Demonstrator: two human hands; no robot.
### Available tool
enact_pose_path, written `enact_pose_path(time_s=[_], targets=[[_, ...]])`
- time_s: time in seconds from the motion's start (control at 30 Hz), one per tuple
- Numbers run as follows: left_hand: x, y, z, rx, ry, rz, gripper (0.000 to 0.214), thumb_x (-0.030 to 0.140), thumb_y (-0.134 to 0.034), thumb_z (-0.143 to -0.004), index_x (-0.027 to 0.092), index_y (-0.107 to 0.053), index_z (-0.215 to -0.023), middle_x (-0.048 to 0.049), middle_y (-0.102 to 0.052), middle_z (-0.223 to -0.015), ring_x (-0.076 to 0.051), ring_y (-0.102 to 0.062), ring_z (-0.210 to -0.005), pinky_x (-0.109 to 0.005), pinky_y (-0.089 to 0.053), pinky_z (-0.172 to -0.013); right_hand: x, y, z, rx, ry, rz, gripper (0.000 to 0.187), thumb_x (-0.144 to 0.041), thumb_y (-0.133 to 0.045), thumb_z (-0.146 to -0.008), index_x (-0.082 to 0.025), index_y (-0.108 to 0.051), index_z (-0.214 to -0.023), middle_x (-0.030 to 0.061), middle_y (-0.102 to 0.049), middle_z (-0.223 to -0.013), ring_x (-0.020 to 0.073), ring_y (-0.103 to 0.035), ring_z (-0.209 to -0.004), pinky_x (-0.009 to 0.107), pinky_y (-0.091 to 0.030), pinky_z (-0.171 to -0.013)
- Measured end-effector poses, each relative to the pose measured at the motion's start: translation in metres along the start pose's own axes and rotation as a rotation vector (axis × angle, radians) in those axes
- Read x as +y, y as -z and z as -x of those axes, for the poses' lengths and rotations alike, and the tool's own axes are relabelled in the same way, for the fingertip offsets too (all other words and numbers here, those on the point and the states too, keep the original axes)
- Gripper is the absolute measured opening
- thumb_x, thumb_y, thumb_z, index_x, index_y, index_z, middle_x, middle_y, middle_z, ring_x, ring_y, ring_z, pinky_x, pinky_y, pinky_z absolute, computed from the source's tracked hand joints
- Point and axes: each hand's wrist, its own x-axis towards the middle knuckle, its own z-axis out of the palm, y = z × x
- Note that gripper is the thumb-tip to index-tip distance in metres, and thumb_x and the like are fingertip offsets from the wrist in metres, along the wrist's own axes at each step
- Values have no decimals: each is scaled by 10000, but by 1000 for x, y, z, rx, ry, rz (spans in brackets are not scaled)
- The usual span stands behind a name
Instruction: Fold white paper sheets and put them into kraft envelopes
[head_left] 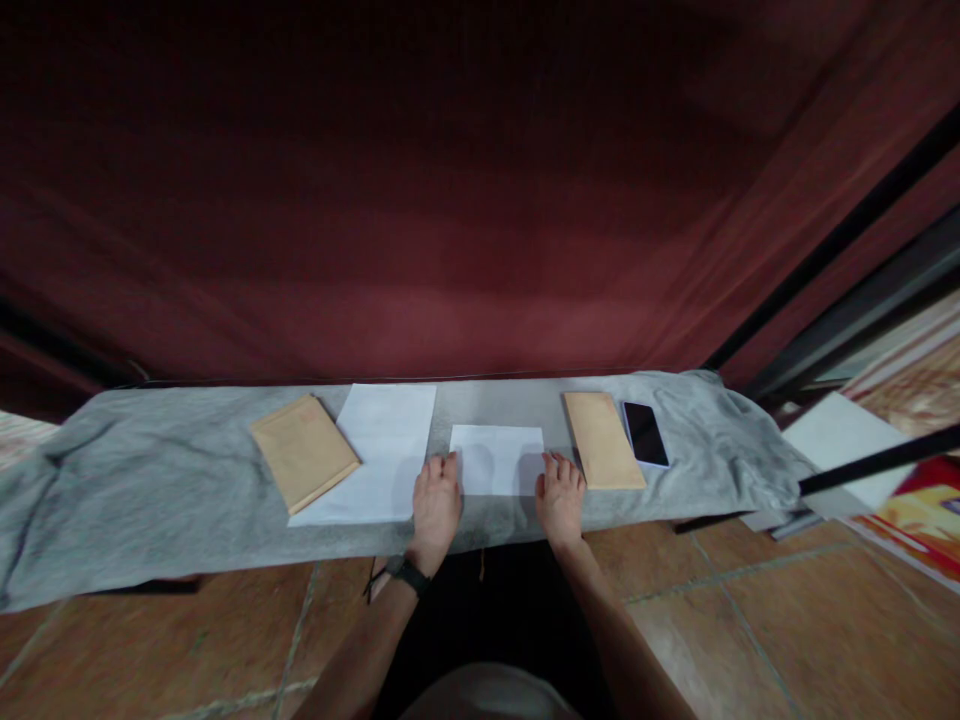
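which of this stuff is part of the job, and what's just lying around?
Likely the job:
- small white paper, between left hand and right hand
- larger white paper
- brown envelopes, one group on each side

Probably just lying around:
- phone
- red-and-yellow item, far right

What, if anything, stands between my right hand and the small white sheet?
Nothing visible: the right hand is at the right edge of the small white sheet. The brown paper packet lies on the hand's other side, not between them.
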Motion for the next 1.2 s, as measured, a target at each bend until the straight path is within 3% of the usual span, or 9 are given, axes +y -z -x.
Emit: enact_pose_path(time_s=[0.07, 0.13, 0.23, 0.33, 0.7, 0.93, 1.2], targets=[[12, -11, -3, 33, -159, 21, 452, 156, -433, -949, 147, -542, -1387, -162, -566, -1404, -281, -538, -1296, -430, -436, -1094, -13, -5, -7, 3, 34, -134, 433, -253, -361, -1012, -134, -561, -1377, 169, -586, -1398, 296, -504, -1287, 467, -406, -1046], [28, -25, -9, -8, -267, 50, 485, 180, -385, -972, 133, -486, -1444, -146, -491, -1509, -272, -421, -1421, -448, -375, -1160, -30, -12, -16, -44, 75, -285, 469, -314, -323, -1038, -115, -549, -1398, 152, -576, -1434, 257, -484, -1345, 436, -404, -1095], [44, -43, -19, -120, -312, 12, 562, 140, -359, -950, 89, -399, -1508, -168, -451, -1547, -280, -334, -1482, -491, -291, -1206, -53, -24, -28, -163, 109, -366, 517, -314, -221, -1062, -136, -581, -1387, 115, -579, -1452, 213, -481, -1378, 426, -364, -1156], [47, -53, -26, -171, -317, -37, 574, 159, -355, -959, 100, -373, -1530, -165, -414, -1574, -277, -286, -1507, -503, -232, -1228, -61, -33, -33, -250, 143, -286, 529, -311, -197, -1070, -144, -541, -1436, 105, -549, -1485, 211, -440, -1423, 445, -297, -1200], [29, -51, -35, -137, -182, -82, 578, 285, -257, -1018, 59, -342, -1544, -153, -323, -1618, -241, -226, -1531, -459, -197, -1249, -39, -39, -38, -276, 165, -16, 524, -375, -310, -1063, -157, -413, -1528, 121, -363, -1599, 268, -349, -1483, 482, -245, -1209], [14, -51, -33, -48, -95, -34, 609, 332, -310, -1006, 61, -324, -1552, -184, -354, -1595, -272, -257, -1519, -495, -244, -1231, -17, -39, -34, -129, 118, 3, 562, -394, -325, -1054, -98, -403, -1526, 185, -425, -1557, 296, -405, -1447, 510, -300, -1176], [9, -46, -23, 2, -14, -55, 607, 335, -338, -1006, 13, -359, -1519, -219, -368, -1582, -303, -292, -1503, -477, -275, -1221, 0, -32, -19, -46, 86, 43, 548, -337, -322, -1046, -38, -434, -1492, 227, -466, -1521, 315, -440, -1413, 520, -333, -1153]])
